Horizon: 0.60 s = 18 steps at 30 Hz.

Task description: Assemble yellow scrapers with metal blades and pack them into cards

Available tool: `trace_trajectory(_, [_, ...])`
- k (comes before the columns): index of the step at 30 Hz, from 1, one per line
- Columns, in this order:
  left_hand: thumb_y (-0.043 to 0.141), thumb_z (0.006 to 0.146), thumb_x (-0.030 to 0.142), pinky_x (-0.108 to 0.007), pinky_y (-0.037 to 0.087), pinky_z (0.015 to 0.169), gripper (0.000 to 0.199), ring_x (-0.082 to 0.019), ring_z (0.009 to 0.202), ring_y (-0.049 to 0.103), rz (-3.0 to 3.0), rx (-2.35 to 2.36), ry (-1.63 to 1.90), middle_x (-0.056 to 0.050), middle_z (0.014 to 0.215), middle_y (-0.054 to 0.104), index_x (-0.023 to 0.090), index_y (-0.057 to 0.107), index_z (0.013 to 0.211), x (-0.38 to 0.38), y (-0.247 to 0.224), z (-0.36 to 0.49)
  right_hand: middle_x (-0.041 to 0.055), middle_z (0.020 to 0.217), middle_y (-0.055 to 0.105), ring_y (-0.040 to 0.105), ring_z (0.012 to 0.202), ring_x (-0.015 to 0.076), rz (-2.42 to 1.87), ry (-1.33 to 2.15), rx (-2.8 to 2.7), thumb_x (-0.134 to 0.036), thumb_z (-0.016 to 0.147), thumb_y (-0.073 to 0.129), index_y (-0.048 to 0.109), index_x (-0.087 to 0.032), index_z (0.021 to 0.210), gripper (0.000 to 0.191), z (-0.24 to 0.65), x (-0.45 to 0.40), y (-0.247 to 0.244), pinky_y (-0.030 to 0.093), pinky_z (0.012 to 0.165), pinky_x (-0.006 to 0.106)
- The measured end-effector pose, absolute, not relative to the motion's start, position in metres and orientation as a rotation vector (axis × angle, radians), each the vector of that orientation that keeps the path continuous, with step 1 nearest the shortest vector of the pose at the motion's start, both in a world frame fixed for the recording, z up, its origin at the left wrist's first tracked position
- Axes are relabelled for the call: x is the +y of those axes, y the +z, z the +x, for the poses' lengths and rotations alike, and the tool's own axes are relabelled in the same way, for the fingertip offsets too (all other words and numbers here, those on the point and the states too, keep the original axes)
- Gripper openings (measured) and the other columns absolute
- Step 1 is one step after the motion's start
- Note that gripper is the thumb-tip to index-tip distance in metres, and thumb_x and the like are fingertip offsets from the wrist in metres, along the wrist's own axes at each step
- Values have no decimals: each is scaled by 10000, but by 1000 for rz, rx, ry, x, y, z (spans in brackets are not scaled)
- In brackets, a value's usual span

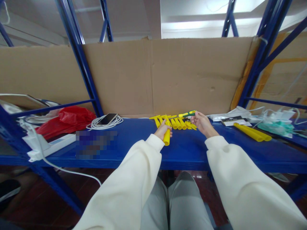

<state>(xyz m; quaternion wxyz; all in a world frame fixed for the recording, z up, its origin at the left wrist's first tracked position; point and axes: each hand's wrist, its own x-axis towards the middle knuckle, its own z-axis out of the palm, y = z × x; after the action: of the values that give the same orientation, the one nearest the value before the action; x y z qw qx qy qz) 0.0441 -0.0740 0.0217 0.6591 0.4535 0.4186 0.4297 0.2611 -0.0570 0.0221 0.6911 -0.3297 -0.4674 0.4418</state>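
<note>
A yellow cone-shaped tube (166, 140) is gripped in my left hand (163, 130), its wide round end pointing toward me. My right hand (200, 122) has its fingers closed on the end of a green and yellow screwdriver (187, 114). The screwdriver lies nearly level, its thin shaft pointing left toward the top of the held tube; whether the tip touches it I cannot tell. Behind and between my hands, several more yellow tubes (178, 124) lie in a row on the blue shelf (134, 137), with smaller yellow pieces at their right end.
At the left are a phone (107, 119) on a coiled white cable (118, 120), a red bag (69, 119) and a white power strip (61, 140). Two long yellow tubes (251, 132) and white packaging (236, 113) lie at the right. A cardboard wall (120, 80) stands behind.
</note>
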Motion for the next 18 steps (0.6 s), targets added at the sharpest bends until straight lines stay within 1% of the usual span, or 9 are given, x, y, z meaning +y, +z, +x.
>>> trace_trajectory(2, [505,788,-3,-171,355,455,960,-84,445,440,1030,954,971,71,668,466,332,176,1625,-75,22,44,-54,537,555,516,457,86,-756,965,-1022,-439,804,830,527,-222,724,381,261,-55,21,434,439,175])
trace_trajectory(5, [486,792,-6,-168,347,450,945,-84,445,437,1046,959,959,70,661,459,327,186,1624,-76,22,44,-40,538,563,512,453,86,-800,946,-959,-430,826,804,533,-215,709,365,260,-54,21,423,419,171])
trace_trajectory(7, [506,792,11,-169,354,453,949,-82,448,441,1056,952,953,71,665,461,331,180,1624,-76,22,44,-37,529,564,509,441,89,-830,945,-951,-427,834,792,539,-215,713,351,260,-53,21,424,410,173])
trace_trajectory(11, [543,802,40,-169,362,460,948,-77,453,448,1058,942,949,73,678,469,343,177,1622,-75,22,43,-64,479,519,465,387,93,-849,905,-967,-477,801,820,518,-236,730,393,261,-54,20,384,371,181])
trace_trajectory(14, [521,819,24,-166,352,455,921,-77,454,447,1052,949,958,70,678,465,338,192,1620,-76,22,43,-61,474,511,455,379,90,-852,903,-974,-507,808,811,558,-230,761,378,261,-56,21,362,365,180])
trace_trajectory(18, [536,808,21,-170,356,452,936,-79,446,438,1035,951,979,72,679,464,339,188,1617,-75,22,44,-39,534,573,530,446,95,-800,955,-1002,-455,829,806,615,-216,833,306,260,-61,24,427,433,182])
